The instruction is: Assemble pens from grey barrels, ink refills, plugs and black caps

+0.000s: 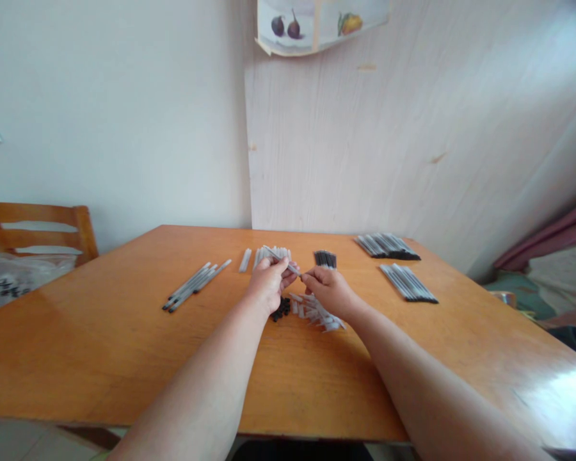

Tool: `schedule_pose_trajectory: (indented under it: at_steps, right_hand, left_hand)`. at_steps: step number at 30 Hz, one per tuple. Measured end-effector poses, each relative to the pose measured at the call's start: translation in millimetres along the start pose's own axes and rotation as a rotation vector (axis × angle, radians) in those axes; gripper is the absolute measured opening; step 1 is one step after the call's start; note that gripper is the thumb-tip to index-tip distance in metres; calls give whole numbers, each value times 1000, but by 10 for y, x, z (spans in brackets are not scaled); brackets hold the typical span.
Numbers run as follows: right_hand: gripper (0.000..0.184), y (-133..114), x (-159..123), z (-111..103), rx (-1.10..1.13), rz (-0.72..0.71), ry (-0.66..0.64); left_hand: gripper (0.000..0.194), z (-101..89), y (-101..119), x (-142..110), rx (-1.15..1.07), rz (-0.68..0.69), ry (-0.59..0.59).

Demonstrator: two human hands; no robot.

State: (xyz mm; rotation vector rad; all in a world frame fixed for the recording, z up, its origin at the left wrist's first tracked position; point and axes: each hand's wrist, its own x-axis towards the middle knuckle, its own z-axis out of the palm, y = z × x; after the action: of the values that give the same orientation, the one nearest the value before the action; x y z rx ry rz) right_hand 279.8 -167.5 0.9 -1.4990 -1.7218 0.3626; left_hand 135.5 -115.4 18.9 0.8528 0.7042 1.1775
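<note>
Held in my left hand (267, 285) is a slim whitish pen barrel (272, 252), slanting down to the right. My right hand (330, 292) is closed in a pinch at the barrel's lower right end; whatever small part sits between those fingertips is hidden. Beneath the hands lie a heap of small black plugs (281, 310) and a pile of translucent white pieces (319, 313). A row of white barrels (281, 251) shows just behind my left hand. Behind my right hand is a bundle of thin dark refills (325, 258), partly covered.
Several grey pens with black ends (196, 285) lie at left. A small white barrel group (244, 260) is beside the row. Two pen batches, a far one (386, 246) and a nearer one (408, 283), rest at right on the wooden table (125, 358). A chair (38, 227) and plastic bag (19, 278) stand left.
</note>
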Motion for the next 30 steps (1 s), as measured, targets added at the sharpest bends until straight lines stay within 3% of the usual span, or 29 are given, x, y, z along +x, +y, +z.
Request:
schedule_pose_trajectory:
  at_steps: [5, 16, 25, 30]
  right_hand:
    - [16, 4, -1, 13, -24, 15, 66]
    - [11, -134, -35, 18, -142, 5, 116]
    - [11, -79, -2, -24, -88, 49, 174]
    - [12, -77, -9, -9, -115, 32, 166]
  left_hand:
    - [19, 4, 2, -3, -1, -13, 29]
    - [27, -18, -6, 18, -30, -41, 65]
    - [11, -7, 25, -48, 33, -121, -152]
    - [12, -13, 24, -29, 53, -67, -55]
